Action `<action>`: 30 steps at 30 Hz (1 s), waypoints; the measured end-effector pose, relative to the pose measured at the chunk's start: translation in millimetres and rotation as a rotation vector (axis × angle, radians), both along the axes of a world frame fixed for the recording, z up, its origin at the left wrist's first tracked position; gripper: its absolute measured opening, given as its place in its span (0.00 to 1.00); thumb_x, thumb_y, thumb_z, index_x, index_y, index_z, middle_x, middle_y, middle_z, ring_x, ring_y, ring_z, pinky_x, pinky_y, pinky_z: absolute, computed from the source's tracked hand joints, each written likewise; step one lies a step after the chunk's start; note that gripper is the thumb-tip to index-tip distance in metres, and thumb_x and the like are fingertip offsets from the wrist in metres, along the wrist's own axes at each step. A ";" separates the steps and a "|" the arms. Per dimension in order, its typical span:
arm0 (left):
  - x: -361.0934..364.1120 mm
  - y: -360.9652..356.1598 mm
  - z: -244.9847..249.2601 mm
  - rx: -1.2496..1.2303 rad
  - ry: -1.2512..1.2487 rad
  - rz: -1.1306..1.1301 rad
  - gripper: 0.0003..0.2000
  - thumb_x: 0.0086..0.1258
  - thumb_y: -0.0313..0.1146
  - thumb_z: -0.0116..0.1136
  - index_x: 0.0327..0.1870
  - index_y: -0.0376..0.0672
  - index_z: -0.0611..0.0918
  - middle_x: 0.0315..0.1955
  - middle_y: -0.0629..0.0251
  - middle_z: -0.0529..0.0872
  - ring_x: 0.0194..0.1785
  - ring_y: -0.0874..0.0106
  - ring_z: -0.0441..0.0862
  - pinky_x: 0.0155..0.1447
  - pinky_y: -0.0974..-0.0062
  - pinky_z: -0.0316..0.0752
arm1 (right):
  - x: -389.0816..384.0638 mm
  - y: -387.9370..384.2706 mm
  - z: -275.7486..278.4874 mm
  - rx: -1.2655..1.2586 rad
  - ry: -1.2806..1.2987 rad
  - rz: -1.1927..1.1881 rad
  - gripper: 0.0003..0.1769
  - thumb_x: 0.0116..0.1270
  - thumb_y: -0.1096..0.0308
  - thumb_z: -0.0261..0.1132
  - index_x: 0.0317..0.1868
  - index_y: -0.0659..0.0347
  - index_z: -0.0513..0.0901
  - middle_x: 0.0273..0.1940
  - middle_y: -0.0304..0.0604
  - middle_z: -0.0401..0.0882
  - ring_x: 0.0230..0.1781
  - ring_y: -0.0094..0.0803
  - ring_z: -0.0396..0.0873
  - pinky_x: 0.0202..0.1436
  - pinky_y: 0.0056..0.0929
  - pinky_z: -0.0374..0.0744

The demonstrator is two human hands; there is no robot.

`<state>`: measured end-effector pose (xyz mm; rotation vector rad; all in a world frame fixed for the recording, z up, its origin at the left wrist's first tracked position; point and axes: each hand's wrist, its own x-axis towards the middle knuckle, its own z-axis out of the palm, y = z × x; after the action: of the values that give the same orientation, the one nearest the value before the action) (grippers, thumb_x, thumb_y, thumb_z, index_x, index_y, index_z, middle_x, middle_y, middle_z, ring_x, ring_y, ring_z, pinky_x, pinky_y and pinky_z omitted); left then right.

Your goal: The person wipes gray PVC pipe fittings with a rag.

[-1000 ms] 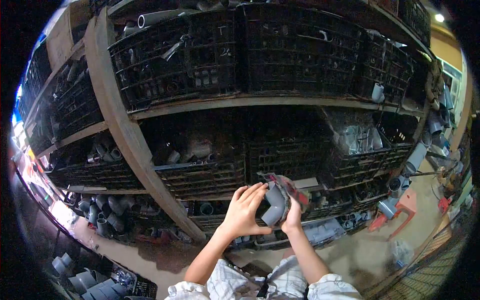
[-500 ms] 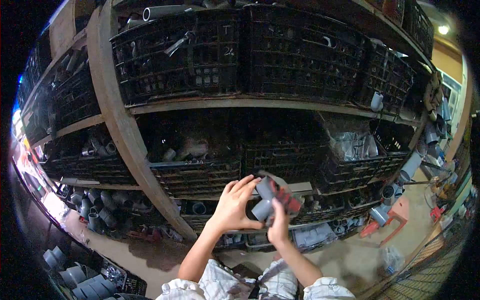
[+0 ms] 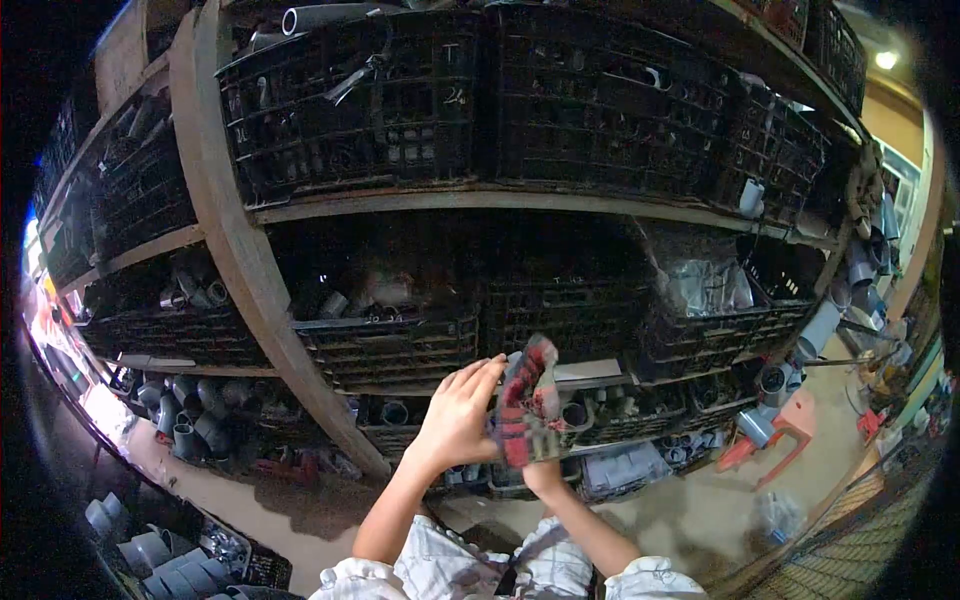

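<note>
My left hand (image 3: 456,418) grips a grey plastic pipe fitting (image 3: 513,364) in front of the lower shelves, fingers pointing up along its side. Most of the fitting is hidden behind a red and black checked cloth (image 3: 517,425). My right hand (image 3: 543,480) is closed on that cloth from below, holding it against the fitting; its fingers are largely covered by the fabric.
Wooden shelves (image 3: 400,207) carry black plastic crates (image 3: 590,110) of pipe fittings ahead. Grey fittings (image 3: 185,575) lie at lower left beside a black crate (image 3: 268,570). At right, a red plastic stool (image 3: 797,412) and a clear plastic bag (image 3: 783,515) are on the floor.
The cloth has swung left and up across the fitting, covering the branches that showed before. My right hand has moved slightly left and down; my left hand has shifted little.
</note>
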<state>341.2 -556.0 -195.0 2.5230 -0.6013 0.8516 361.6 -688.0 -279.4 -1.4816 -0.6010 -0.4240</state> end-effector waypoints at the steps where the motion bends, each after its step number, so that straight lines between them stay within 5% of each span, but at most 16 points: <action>1: -0.9 -1.0 1.6 -0.024 0.016 -0.035 0.43 0.31 0.42 0.66 0.54 0.33 0.64 0.54 0.53 0.68 0.58 0.57 0.64 0.59 0.63 0.60 | -1.6 -1.0 20.0 0.039 0.040 0.030 0.27 0.62 0.68 0.52 0.60 0.64 0.57 0.58 0.45 0.61 0.62 0.33 0.56 0.65 0.30 0.48; 3: -9.4 -3.7 6.5 -0.065 0.062 -0.101 0.43 0.31 0.41 0.66 0.54 0.33 0.64 0.54 0.53 0.68 0.58 0.58 0.65 0.59 0.63 0.60 | 25.3 -19.4 10.1 -0.016 0.111 0.161 0.25 0.63 0.68 0.51 0.60 0.63 0.58 0.58 0.44 0.61 0.61 0.32 0.57 0.65 0.30 0.50; 5: -13.0 -6.8 12.2 -0.043 0.048 -0.105 0.42 0.30 0.41 0.66 0.54 0.34 0.64 0.54 0.53 0.68 0.58 0.58 0.65 0.58 0.63 0.61 | 23.0 -18.5 26.7 0.428 0.350 0.413 0.22 0.65 0.66 0.48 0.59 0.62 0.62 0.58 0.42 0.61 0.60 0.27 0.57 0.64 0.29 0.53; 6: -14.1 -7.9 16.2 -0.034 0.042 -0.111 0.42 0.30 0.41 0.66 0.54 0.34 0.65 0.55 0.54 0.68 0.57 0.58 0.65 0.58 0.63 0.61 | 19.9 -11.2 43.0 0.414 0.419 0.272 0.20 0.64 0.62 0.50 0.54 0.61 0.66 0.50 0.38 0.68 0.50 0.23 0.67 0.54 0.24 0.65; 9: -11.0 -4.6 18.4 -0.042 -0.005 -0.073 0.42 0.28 0.41 0.66 0.53 0.36 0.66 0.54 0.56 0.69 0.57 0.58 0.66 0.57 0.64 0.62 | -11.6 -3.3 49.7 0.343 0.564 0.021 0.19 0.62 0.57 0.52 0.48 0.61 0.68 0.32 0.30 0.70 0.26 0.15 0.65 0.28 0.17 0.64; 13: -9.1 -4.1 5.7 -0.083 0.023 -0.158 0.45 0.30 0.42 0.67 0.57 0.37 0.63 0.55 0.55 0.68 0.57 0.58 0.67 0.58 0.64 0.62 | 7.0 -4.6 -12.1 0.625 0.533 0.167 0.21 0.65 0.61 0.47 0.57 0.58 0.63 0.52 0.35 0.67 0.47 0.23 0.69 0.51 0.22 0.66; 15: -10.6 -4.3 1.4 -0.135 0.043 -0.252 0.46 0.31 0.43 0.68 0.57 0.36 0.62 0.55 0.54 0.67 0.57 0.58 0.66 0.58 0.65 0.61 | -0.4 -6.3 51.8 0.659 0.434 0.220 0.20 0.64 0.62 0.46 0.56 0.59 0.65 0.52 0.40 0.69 0.48 0.27 0.71 0.54 0.26 0.67; 18: -13.9 -7.4 8.2 -0.111 0.062 -0.215 0.46 0.29 0.43 0.68 0.56 0.36 0.63 0.55 0.55 0.68 0.57 0.57 0.66 0.58 0.65 0.61 | 5.8 -19.7 67.2 0.674 0.730 0.385 0.20 0.60 0.57 0.51 0.49 0.59 0.70 0.45 0.40 0.74 0.45 0.30 0.73 0.50 0.29 0.70; 23: -9.3 -6.9 7.0 -0.121 0.028 -0.146 0.45 0.28 0.43 0.68 0.55 0.36 0.64 0.55 0.55 0.68 0.57 0.58 0.66 0.58 0.65 0.61 | -16.1 -2.8 48.1 0.717 0.677 0.201 0.21 0.63 0.56 0.47 0.51 0.59 0.70 0.47 0.37 0.72 0.46 0.24 0.71 0.49 0.26 0.70; 28: -21.9 -14.4 6.2 0.030 -0.015 -0.211 0.46 0.27 0.47 0.68 0.54 0.36 0.65 0.54 0.56 0.69 0.56 0.60 0.67 0.57 0.64 0.61 | 14.8 -28.3 58.5 0.693 0.740 0.421 0.22 0.60 0.54 0.48 0.45 0.62 0.74 0.41 0.41 0.77 0.41 0.30 0.75 0.48 0.27 0.72; 30: -25.0 -13.1 6.2 0.031 -0.047 -0.166 0.46 0.28 0.50 0.68 0.54 0.36 0.65 0.54 0.57 0.69 0.56 0.61 0.68 0.57 0.63 0.60 | 27.5 -38.0 62.5 0.482 0.662 0.292 0.18 0.60 0.59 0.50 0.44 0.61 0.75 0.38 0.39 0.77 0.38 0.26 0.75 0.44 0.24 0.72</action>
<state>316.2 -569.1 -188.8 2.4452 -0.8330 0.8484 389.1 -726.0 -216.9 -0.9636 -0.1560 0.1536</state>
